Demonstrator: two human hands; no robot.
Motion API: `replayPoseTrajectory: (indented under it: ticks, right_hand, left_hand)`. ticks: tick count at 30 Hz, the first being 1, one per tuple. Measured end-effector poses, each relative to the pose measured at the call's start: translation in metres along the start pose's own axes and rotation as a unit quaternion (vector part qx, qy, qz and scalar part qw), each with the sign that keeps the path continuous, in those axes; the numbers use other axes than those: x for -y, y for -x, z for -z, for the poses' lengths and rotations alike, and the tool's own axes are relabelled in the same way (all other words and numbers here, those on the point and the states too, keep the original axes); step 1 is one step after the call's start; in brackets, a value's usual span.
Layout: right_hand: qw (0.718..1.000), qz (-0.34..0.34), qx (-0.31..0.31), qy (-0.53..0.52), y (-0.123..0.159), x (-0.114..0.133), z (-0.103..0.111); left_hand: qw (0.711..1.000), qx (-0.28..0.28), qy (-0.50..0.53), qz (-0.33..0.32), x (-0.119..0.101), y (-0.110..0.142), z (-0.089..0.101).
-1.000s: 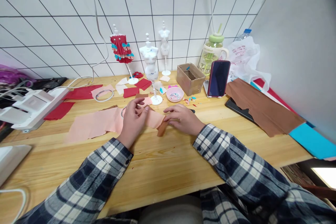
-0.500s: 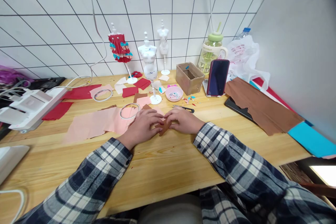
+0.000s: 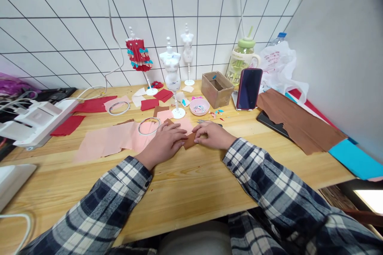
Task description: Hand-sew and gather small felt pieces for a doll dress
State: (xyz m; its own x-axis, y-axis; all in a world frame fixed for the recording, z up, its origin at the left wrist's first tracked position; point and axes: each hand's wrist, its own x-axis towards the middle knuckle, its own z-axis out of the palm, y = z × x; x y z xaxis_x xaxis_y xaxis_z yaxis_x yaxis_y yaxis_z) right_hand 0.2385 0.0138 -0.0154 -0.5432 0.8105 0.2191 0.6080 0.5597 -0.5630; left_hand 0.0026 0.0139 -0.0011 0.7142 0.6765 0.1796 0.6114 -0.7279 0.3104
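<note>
My left hand lies palm down on the wooden table, its fingertips pressing a small folded brown paper piece. My right hand meets it from the right, fingers bent and pinching the same brown piece at its right edge. Both hands rest partly on a pale pink paper sheet. A clear tape ring lies just beyond my left hand. Small scissors are mostly hidden behind my right hand.
Three white mini mannequins stand at the back, one in a red paper dress. A pink bowl, cardboard box, propped phone and green cup lie beyond. Brown paper lies right; red sheets and power strip left.
My left hand came down from a raised pinch and now lies flat on the brown piece. My right hand slid slightly toward it, and the brown piece now lies flatter between the fingertips.
</note>
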Motion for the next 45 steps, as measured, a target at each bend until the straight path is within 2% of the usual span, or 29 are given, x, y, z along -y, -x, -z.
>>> replayPoseTrajectory:
  ticks: [4, 9, 13, 16, 19, 26, 40, 45]
  right_hand:
    - [0.998, -0.044, -0.034, 0.025, -0.001, 0.002, -0.005]
    - [0.997, -0.051, -0.044, 0.042, -0.002, 0.002, -0.011]
    - [0.998, -0.048, -0.04, 0.032, -0.002, 0.0, -0.011]
    - [0.997, -0.056, -0.044, 0.036, -0.001, 0.001, -0.008]
    - [0.996, -0.065, -0.046, 0.041, -0.001, 0.002, -0.006]
    - [0.995, -0.072, -0.044, 0.054, -0.001, 0.003, -0.006]
    - [0.993, -0.078, -0.021, 0.091, 0.0, 0.008, -0.002]
    - [0.991, -0.091, -0.068, 0.071, 0.003, 0.01, 0.001]
  left_hand:
    - [1.0, -0.028, 0.0, 0.007, 0.0, 0.001, -0.002]
    - [0.996, -0.088, 0.009, 0.013, -0.004, -0.001, 0.0]
    - [0.998, -0.028, 0.037, -0.036, -0.009, -0.003, 0.001]
    - [0.999, 0.016, 0.029, -0.034, -0.01, -0.004, 0.001]
    - [0.999, 0.026, -0.003, -0.037, -0.009, -0.002, 0.002]
    - [0.99, 0.079, -0.026, -0.112, -0.011, -0.001, 0.011]
    - [0.983, 0.078, -0.109, -0.127, -0.012, 0.001, 0.009]
    - [0.982, 0.056, -0.123, -0.13, -0.012, 0.001, 0.009]
